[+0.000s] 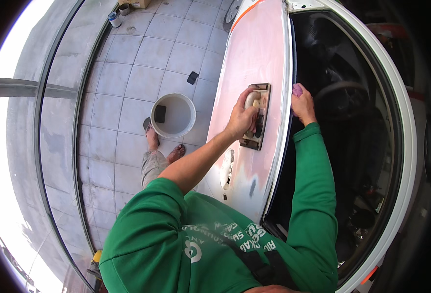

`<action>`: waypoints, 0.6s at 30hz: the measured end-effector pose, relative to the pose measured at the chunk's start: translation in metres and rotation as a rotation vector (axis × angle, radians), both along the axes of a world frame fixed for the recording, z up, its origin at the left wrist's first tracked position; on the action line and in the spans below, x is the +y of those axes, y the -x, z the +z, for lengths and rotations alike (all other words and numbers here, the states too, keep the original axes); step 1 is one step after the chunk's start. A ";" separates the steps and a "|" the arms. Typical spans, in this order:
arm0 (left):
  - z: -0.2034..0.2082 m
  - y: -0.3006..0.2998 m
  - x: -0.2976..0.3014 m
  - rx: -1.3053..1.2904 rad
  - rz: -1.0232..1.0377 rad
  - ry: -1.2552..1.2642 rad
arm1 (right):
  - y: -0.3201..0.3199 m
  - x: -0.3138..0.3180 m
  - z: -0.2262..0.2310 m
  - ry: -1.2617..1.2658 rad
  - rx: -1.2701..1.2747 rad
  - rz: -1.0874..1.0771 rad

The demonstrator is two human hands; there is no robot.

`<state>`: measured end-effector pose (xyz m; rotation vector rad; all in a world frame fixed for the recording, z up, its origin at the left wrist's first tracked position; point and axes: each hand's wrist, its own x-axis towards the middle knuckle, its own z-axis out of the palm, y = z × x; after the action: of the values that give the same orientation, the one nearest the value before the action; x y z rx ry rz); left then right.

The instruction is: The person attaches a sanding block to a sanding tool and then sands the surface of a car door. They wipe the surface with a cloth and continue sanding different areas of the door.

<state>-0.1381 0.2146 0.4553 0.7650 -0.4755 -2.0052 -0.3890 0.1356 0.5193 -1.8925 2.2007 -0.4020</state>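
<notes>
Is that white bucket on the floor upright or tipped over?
Upright: the white bucket stands on the tiled floor, round mouth facing up, a dark block inside.

A car body repair workshop: a car door (pixel 254 73) coated in pinkish filler stands open over a grey tiled floor (pixel 127 73), with a white bucket (pixel 174 115) of water, a sanding block (pixel 257 117) and tins (pixel 114 19) nearby.

Left hand (pixel 242 117) grips sanding block (pixel 257 117) on pink car door (pixel 254 58); right hand (pixel 303 103) holds its edge.

Long sanding block (pixel 257 117) flat on pinkish car door panel (pixel 254 58).
</notes>
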 end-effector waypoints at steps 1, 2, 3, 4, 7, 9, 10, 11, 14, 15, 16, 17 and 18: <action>0.018 -0.002 0.040 -0.025 -0.072 0.038 | 0.014 0.006 -0.008 0.020 0.040 -0.021; 0.029 0.002 0.075 -0.074 0.025 0.106 | 0.014 0.005 -0.007 -0.034 0.026 -0.038; 0.014 0.013 0.075 -0.212 0.156 0.325 | 0.007 0.002 0.000 -0.083 0.019 -0.043; -0.004 0.025 0.074 -0.372 0.311 0.515 | -0.004 -0.001 0.009 -0.131 0.012 -0.049; 0.029 0.019 -0.016 -0.170 0.098 0.094 | -0.025 -0.001 0.022 -0.143 -0.059 -0.058; 0.032 0.015 -0.111 -0.111 0.133 0.047 | -0.038 -0.011 0.030 -0.087 -0.054 -0.021; 0.030 0.019 -0.138 -0.063 0.175 0.041 | -0.035 -0.014 0.024 -0.029 -0.052 0.009; 0.033 0.026 -0.134 -0.054 0.176 0.013 | -0.031 -0.012 0.018 0.017 -0.062 0.019; 0.040 0.034 -0.068 -0.034 0.103 0.019 | -0.024 -0.003 0.010 0.036 -0.044 -0.070; 0.050 0.033 -0.021 -0.060 0.065 0.047 | -0.014 -0.001 0.005 -0.030 -0.070 -0.080; 0.040 0.034 0.025 -0.149 0.089 0.197 | -0.013 -0.001 0.005 -0.015 -0.065 -0.094; 0.028 0.034 0.070 -0.241 0.131 0.337 | -0.017 0.001 0.003 -0.007 -0.057 -0.105; 0.046 0.021 0.096 -0.252 0.032 0.321 | -0.013 0.006 0.000 0.000 -0.048 -0.128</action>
<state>-0.1587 0.3103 0.5011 0.8180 -0.9016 -1.7513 -0.3760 0.1413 0.5195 -1.7285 2.2967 -0.4639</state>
